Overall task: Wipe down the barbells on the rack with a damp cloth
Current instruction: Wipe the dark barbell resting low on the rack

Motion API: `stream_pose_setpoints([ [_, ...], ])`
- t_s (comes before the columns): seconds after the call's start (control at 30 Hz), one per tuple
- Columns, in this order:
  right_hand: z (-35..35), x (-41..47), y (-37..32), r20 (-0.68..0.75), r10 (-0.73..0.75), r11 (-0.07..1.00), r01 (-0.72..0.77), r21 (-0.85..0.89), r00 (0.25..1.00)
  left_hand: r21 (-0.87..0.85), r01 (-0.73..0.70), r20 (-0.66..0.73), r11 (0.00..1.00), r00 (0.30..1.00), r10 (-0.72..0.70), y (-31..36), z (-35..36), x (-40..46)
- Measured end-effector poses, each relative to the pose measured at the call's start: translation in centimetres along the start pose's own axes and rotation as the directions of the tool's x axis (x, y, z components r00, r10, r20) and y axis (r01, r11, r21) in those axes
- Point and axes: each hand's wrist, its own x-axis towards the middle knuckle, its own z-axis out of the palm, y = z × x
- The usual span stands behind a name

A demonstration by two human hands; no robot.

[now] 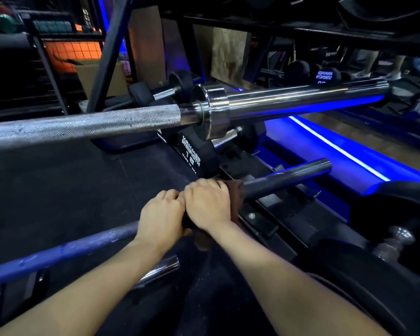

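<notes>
Brown cloth (237,202), dark and crumpled, is wrapped round the lower barbell (286,175), a long steel bar lit blue, at the joint of its shaft and its smooth sleeve. The right hand (207,202) curls over the cloth and grips it against the bar. The left hand (161,214), just beside and touching the right, has its fingers curled round the shaft. Under this bar lies the black floor-level rack (260,221) with its bolted brackets. Beyond the hands a black dumbbell (192,154) with white lettering stands at the rack's far end. Above it a second barbell (155,120), with a knurled grey shaft and polished chrome sleeve, crosses the view. Farther off a bright blue light strip (337,149) runs along the floor.
</notes>
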Motion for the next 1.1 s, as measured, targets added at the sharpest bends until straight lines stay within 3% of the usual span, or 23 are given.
stream_pose_setpoints([
  [0.13,-1.2,0.2,5.1,0.147,-0.261,0.965,0.257,0.047,0.954,0.046,-0.003,0.010,0.999,1.000,0.002,-0.2,-0.2,-0.2],
  [0.17,-1.4,0.6,6.3,0.163,-0.225,0.973,0.231,-0.022,0.961,0.030,0.001,0.012,1.000,1.000,-0.001,-0.2,-0.1,-0.2],
  [0.23,-1.5,1.0,7.0,0.142,-0.005,0.995,0.019,-0.097,0.990,0.015,0.000,0.016,1.000,1.000,0.000,-0.1,-0.1,-0.2],
  [0.3,-0.7,1.0,4.9,0.094,0.075,0.989,-0.062,-0.137,0.993,0.030,0.008,0.015,1.000,1.000,-0.008,0.0,0.0,-0.3],
  [0.43,0.6,-0.4,1.0,-0.048,-0.102,0.994,0.099,-0.055,0.994,0.042,0.003,-0.006,0.999,1.000,-0.002,0.2,0.2,-0.2],
  [0.53,-0.2,-0.6,3.5,0.049,-0.244,0.970,0.244,0.014,0.968,0.010,0.010,0.036,1.000,0.999,-0.011,-0.1,-0.2,0.0],
  [0.6,-0.9,-0.4,6.2,0.131,-0.238,0.970,0.242,-0.008,0.962,-0.013,0.031,0.065,0.999,0.997,-0.030,-0.3,-0.6,0.2],
  [0.7,-1.3,0.6,8.2,0.172,0.062,0.992,-0.042,-0.115,0.983,-0.004,0.047,0.085,0.999,0.995,-0.047,-0.1,-0.8,0.3],
  [0.77,-1.2,0.8,5.8,0.128,0.186,0.978,-0.171,-0.119,0.974,0.005,0.057,0.084,0.998,0.995,-0.058,0.2,-1.0,0.3],
  [0.83,-0.5,0.1,2.2,0.034,0.078,0.988,-0.073,-0.139,0.996,0.036,0.045,0.075,0.998,0.996,-0.048,0.4,-1.2,0.6],
  [0.9,0.3,-1.0,0.4,-0.092,-0.038,0.999,0.034,-0.037,0.995,0.040,0.048,0.084,0.998,0.995,-0.052,0.3,-1.4,0.7],
  [0.97,0.3,-1.3,1.5,-0.081,-0.083,0.996,0.085,0.021,0.993,0.020,0.054,0.127,0.998,0.990,-0.056,0.2,-1.8,0.9],
  [1.1,-0.3,-0.7,7.4,-0.074,-0.079,0.991,0.070,-0.115,0.994,-0.072,0.140,0.287,0.988,0.951,-0.114,-0.1,-3.0,2.2],
])
